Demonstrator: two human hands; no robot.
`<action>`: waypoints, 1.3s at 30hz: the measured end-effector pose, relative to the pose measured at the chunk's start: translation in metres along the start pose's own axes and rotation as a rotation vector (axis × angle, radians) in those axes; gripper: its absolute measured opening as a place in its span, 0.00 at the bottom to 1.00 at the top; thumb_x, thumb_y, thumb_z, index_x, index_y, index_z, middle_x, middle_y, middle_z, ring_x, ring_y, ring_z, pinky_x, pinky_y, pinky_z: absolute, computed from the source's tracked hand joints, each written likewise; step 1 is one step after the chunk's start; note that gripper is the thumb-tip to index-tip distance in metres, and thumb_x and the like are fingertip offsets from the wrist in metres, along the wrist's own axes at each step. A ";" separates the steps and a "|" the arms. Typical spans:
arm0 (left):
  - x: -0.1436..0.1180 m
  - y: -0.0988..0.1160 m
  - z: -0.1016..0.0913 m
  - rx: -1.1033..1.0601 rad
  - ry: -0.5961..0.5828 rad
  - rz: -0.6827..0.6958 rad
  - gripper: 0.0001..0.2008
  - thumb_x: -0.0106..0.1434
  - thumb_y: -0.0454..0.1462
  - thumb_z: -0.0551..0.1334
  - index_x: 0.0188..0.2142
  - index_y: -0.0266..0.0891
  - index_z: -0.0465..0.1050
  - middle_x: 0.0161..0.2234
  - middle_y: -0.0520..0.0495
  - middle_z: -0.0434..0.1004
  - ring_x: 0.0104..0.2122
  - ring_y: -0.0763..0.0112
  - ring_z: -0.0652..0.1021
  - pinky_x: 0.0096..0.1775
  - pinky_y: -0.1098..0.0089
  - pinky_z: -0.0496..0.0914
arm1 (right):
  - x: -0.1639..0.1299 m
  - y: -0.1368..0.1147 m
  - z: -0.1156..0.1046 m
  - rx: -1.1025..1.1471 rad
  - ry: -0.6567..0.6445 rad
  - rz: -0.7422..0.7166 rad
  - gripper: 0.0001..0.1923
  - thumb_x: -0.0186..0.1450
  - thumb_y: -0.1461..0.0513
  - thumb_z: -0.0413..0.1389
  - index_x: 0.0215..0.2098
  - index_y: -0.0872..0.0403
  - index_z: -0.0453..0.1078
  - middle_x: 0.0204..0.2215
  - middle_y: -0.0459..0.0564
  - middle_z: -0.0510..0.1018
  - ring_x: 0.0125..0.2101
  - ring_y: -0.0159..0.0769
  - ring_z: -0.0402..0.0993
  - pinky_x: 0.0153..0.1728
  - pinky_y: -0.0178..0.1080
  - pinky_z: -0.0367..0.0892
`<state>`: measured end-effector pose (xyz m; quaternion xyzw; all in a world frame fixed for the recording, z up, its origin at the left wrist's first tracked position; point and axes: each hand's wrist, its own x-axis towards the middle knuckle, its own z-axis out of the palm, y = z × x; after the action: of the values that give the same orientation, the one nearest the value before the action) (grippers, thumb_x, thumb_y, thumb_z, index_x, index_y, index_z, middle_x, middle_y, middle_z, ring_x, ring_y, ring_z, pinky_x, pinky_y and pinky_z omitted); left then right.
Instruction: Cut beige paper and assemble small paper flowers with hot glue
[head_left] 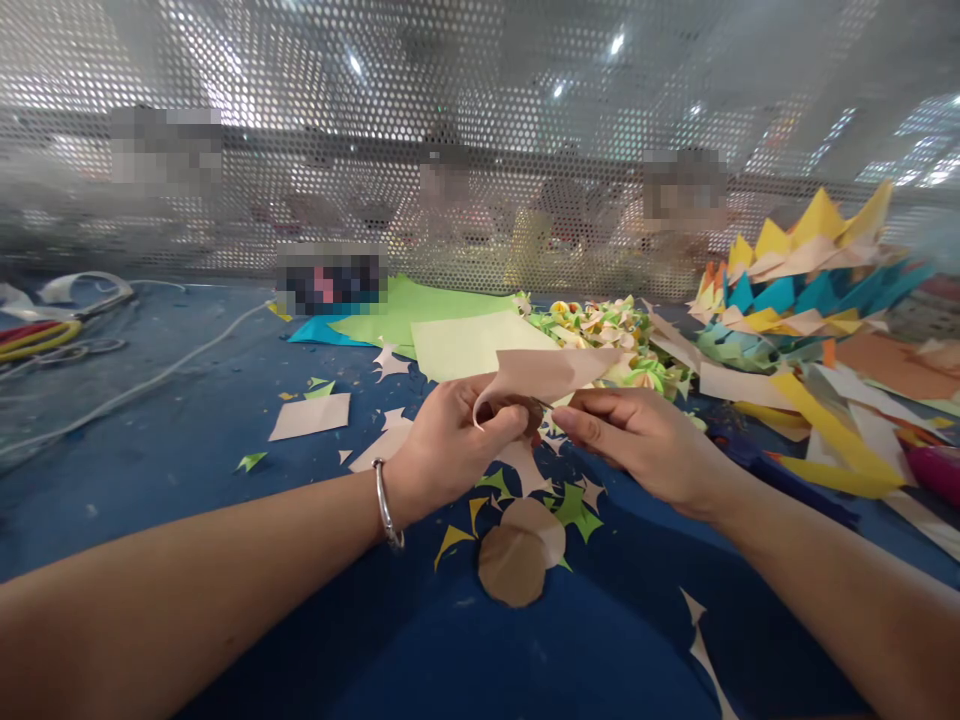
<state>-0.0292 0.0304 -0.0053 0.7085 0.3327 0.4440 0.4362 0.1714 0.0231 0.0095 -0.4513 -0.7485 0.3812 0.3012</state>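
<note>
My left hand [469, 430], with a silver bangle at its wrist, is closed on a sheet of pale pink paper [551, 370] that curls over the thumb. Close by on the right, my right hand [630, 435] is closed in a pinch at the paper's edge. A thin dark tip shows between its fingers and the paper; the rest of that thing is hidden. Below the hands, a brown cardboard disc [512, 568] overlaps a pale pink paper disc [546, 528] on the blue table [360, 640]. Green scraps [577, 512] and yellow scraps [454, 542] lie around them.
Behind my hands are pale yellow [472, 338] and green sheets [397, 312], beside a heap of small paper pieces [600, 330]. Zigzag-cut coloured paper [817, 265] is stacked at right, near yellow strips [840, 440]. A white cord [157, 370] crosses the left; perforated metal [480, 90] stands behind.
</note>
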 end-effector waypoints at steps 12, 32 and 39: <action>0.000 0.002 0.000 0.012 -0.010 0.005 0.06 0.58 0.30 0.55 0.27 0.37 0.70 0.24 0.52 0.73 0.27 0.75 0.72 0.31 0.74 0.68 | 0.000 0.001 -0.001 -0.018 -0.028 -0.018 0.20 0.66 0.47 0.53 0.31 0.54 0.73 0.21 0.42 0.64 0.21 0.27 0.55 0.21 0.32 0.52; -0.004 0.010 0.005 0.134 0.068 -0.097 0.08 0.60 0.34 0.58 0.29 0.35 0.76 0.25 0.50 0.75 0.27 0.73 0.71 0.29 0.72 0.65 | 0.002 0.001 0.015 0.182 0.134 -0.053 0.12 0.60 0.54 0.63 0.31 0.55 0.71 0.25 0.44 0.70 0.27 0.30 0.66 0.27 0.33 0.62; -0.006 0.010 0.013 -0.589 0.055 -0.319 0.07 0.57 0.38 0.67 0.27 0.36 0.76 0.31 0.48 0.79 0.32 0.72 0.76 0.37 0.71 0.69 | 0.002 -0.004 0.016 0.172 0.196 -0.089 0.11 0.62 0.54 0.60 0.31 0.54 0.71 0.26 0.45 0.72 0.27 0.30 0.66 0.28 0.33 0.63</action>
<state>-0.0186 0.0168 -0.0013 0.4787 0.3083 0.4661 0.6772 0.1563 0.0190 0.0048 -0.4254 -0.6994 0.3844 0.4268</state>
